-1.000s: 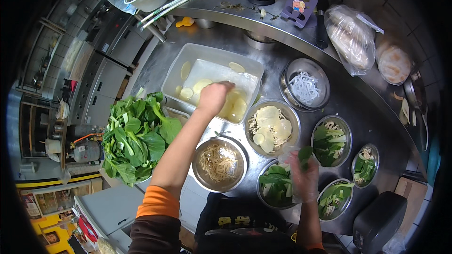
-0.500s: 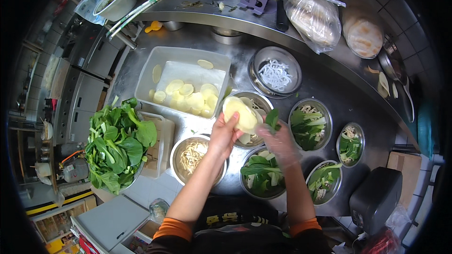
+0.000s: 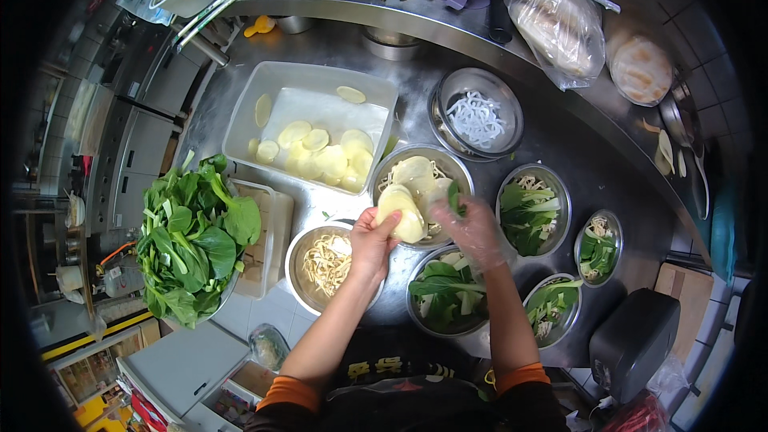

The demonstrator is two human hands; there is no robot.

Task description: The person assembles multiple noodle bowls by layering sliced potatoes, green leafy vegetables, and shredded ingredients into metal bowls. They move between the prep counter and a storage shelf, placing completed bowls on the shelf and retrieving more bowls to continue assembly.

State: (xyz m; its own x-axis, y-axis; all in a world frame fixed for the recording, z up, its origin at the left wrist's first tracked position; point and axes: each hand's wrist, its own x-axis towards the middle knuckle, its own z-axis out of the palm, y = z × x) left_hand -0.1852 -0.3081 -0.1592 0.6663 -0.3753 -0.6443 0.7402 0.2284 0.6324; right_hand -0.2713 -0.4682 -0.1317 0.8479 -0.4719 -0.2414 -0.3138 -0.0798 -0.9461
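My left hand (image 3: pixel 373 246) is closed on a stack of thin pale-yellow potato slices (image 3: pixel 402 214), thumb on top, above the near left part of a steel bowl (image 3: pixel 468 172). That bowl holds more slices and pale mushroom strands. My right hand (image 3: pixel 474 234), in a clear plastic glove, is closed over the bowl's right side with a dark green leaf (image 3: pixel 455 199) in its fingers. Whether a slice is also pinched there cannot be made out. At the far left, a translucent tub (image 3: pixel 240 132) contains loose potato slices.
Several bowls with greens and mushrooms stand at right, including one bowl (image 3: pixel 534 210). A bowl of mushrooms (image 3: pixel 326 264) sits near left, beside a heap of leafy greens (image 3: pixel 200 244). White strips fill a far bowl (image 3: pixel 475 118). A raised shelf (image 3: pixel 320 8) borders the back.
The head view has shifted slightly. My left hand has tilted its stack down; a slice now lies in the bowl beyond it. My right hand has moved slightly lower, leaf still in it.
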